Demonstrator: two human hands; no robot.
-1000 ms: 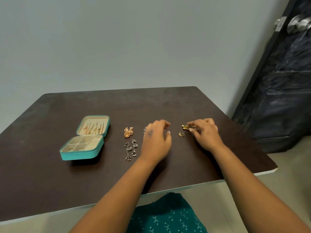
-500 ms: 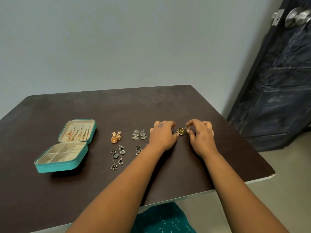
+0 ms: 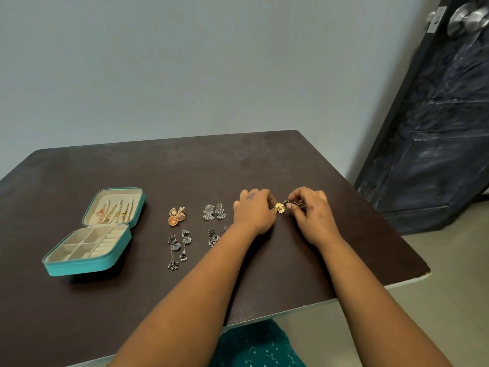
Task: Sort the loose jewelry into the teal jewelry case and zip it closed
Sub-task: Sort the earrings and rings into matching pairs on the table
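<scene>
The teal jewelry case (image 3: 79, 267) lies open at the table's left, with gold chains (image 3: 113, 210) in its lid and cream compartments in its base. Loose earrings lie in the middle: an orange-gold pair (image 3: 176, 215), a silver pair (image 3: 214, 211), long dark dangling ones (image 3: 178, 246) and a dark one (image 3: 213, 235) beside my left forearm. My left hand (image 3: 254, 210) and my right hand (image 3: 308, 211) meet over the table, both pinching a gold flower piece (image 3: 279, 207). A dark piece (image 3: 292, 202) shows at my right fingertips.
The dark brown table (image 3: 238, 160) stands against a grey wall. Its front edge (image 3: 357, 295) runs white and its right corner is chipped. A dark door (image 3: 436, 115) with a metal knob (image 3: 468, 19) stands to the right. Teal patterned clothing (image 3: 254, 348) shows below the table edge.
My left hand moved right to meet my right hand at the gold flower piece. The view shifted right, and more earrings came into sight from under my left hand.
</scene>
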